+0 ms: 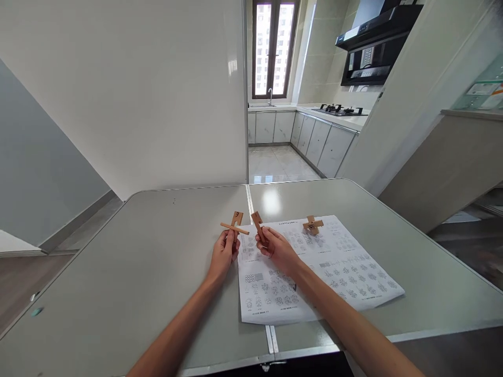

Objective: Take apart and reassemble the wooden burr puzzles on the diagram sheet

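My left hand (225, 252) is closed on two crossed wooden puzzle pieces (237, 219), one upright with a dark mark near its top and a thin one lying across it. In my right hand (278, 250) is a single wooden puzzle piece (257, 220), tilted, also with a dark mark. The pieces in my two hands are apart by a small gap. Under my right hand lies a printed instruction sheet (283, 298) with rows of small diagrams. A cross-shaped wooden assembly (313, 225) sits on the sheet's far part.
The grey-green table (165, 293) has a metal seam running through its middle. A small green object (36, 312) lies near the left edge. Beyond the table are a white wall (157, 104) and a kitchen with a stove (341, 110) and a window.
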`<state>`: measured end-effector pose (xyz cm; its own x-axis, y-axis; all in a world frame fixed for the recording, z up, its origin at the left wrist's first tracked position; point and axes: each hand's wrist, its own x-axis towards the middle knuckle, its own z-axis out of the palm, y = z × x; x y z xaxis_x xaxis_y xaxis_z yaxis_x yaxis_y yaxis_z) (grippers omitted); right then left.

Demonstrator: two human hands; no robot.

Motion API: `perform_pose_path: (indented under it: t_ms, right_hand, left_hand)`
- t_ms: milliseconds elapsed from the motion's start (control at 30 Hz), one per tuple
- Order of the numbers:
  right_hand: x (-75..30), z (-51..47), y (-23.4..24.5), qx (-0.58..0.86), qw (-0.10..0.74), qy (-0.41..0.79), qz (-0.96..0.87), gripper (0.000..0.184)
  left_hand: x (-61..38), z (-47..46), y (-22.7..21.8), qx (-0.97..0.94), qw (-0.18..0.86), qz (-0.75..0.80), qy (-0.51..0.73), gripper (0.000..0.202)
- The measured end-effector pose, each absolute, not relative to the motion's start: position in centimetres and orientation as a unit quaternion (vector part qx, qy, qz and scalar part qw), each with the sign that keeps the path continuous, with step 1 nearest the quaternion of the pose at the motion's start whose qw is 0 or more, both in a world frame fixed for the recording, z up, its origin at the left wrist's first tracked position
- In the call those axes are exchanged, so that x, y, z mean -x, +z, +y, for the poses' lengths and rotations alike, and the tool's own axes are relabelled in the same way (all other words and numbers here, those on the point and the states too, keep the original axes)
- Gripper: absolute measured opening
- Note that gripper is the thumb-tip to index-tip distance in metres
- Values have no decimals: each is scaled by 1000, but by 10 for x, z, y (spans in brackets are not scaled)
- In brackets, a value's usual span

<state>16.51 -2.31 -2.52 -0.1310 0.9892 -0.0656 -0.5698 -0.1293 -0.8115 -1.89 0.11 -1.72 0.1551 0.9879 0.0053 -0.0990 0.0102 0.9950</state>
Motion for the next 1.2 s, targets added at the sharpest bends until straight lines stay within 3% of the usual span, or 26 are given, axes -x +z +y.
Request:
perform_pose_path:
  t_ms: [333,733,900,1200]
  right_hand:
    - [-164,-27,-30,280,564,719,-294,32]
    - [-164,-32,-26,175,555,772,-256,8]
    - [-166,-33,-28,134,548,788,-248,37]
    - [-168,-30,-33,124,549,802,-202,46]
  left_hand:
    - [18,-1,-14,-555,541,409,482,46]
    - [18,0,-19,-575,537,422,452,48]
    - [17,-4,-16,-586,527,424,446,47]
    - [18,-6,-18,-604,502,436,438,40]
